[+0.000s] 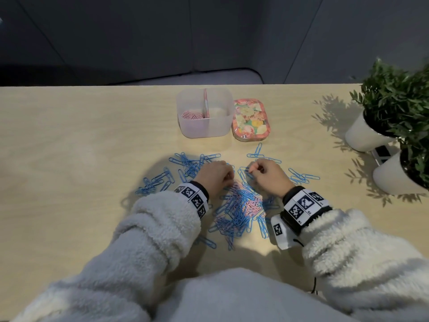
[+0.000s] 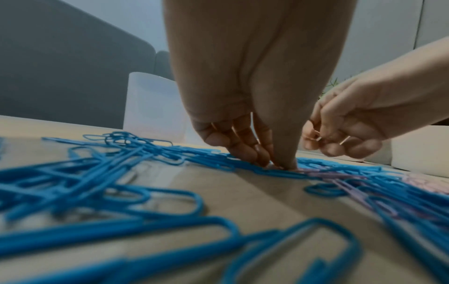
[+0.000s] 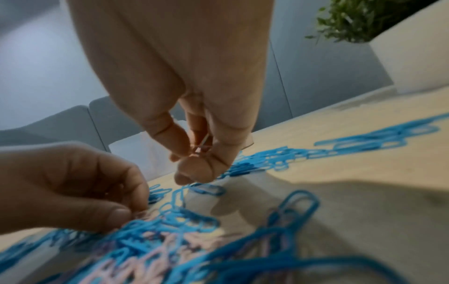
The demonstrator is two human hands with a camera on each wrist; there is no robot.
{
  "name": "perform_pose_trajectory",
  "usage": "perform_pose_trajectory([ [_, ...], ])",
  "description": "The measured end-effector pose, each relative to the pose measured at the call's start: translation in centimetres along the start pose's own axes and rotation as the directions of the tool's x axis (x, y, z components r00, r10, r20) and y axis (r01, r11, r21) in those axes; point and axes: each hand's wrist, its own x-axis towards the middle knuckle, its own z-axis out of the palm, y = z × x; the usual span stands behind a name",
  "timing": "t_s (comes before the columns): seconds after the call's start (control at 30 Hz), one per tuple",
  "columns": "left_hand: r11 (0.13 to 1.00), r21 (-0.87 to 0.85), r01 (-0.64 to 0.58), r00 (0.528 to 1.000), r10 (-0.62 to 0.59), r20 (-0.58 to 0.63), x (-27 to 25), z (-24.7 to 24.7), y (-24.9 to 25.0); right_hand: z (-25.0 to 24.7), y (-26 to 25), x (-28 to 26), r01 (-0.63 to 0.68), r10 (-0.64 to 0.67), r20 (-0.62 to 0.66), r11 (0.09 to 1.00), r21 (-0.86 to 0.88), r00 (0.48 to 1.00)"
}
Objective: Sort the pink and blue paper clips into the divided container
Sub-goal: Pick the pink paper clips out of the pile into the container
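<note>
The translucent divided container stands at the table's far middle, with pink clips in its left compartment. Blue paper clips lie scattered in front of it, and a mixed pink and blue pile lies between my wrists. My left hand has its fingertips down in the pile's far edge, thumb and fingers pinching at a clip whose colour I cannot tell. My right hand hovers just above the table. It holds thin pink clips in its curled fingers.
A floral lid lies right of the container. Two white pots with green plants stand at the right edge. More blue clips spread to the right of my right hand. A grey chair sits beyond the far table edge.
</note>
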Motion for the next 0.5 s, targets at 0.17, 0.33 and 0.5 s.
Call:
perform_pose_trajectory([
  [0.17,0.998,0.059,0.028,0.999,-0.029,0.013,0.0,0.2,0.5,1.6,-0.2,0.0,0.094,-0.064,0.153,0.976,-0.197,0.986],
  [0.33,0.998,0.032,0.054,0.998,-0.054,-0.011,-0.4,-0.4,0.2,2.0,-0.4,0.0,0.110,-0.068,0.133,0.934,-0.341,0.989],
  [0.5,0.972,-0.225,0.064,0.975,-0.108,-0.192,0.0,-4.3,-0.9,1.5,-0.4,0.0,0.156,-0.039,0.270,0.891,-0.427,0.962],
])
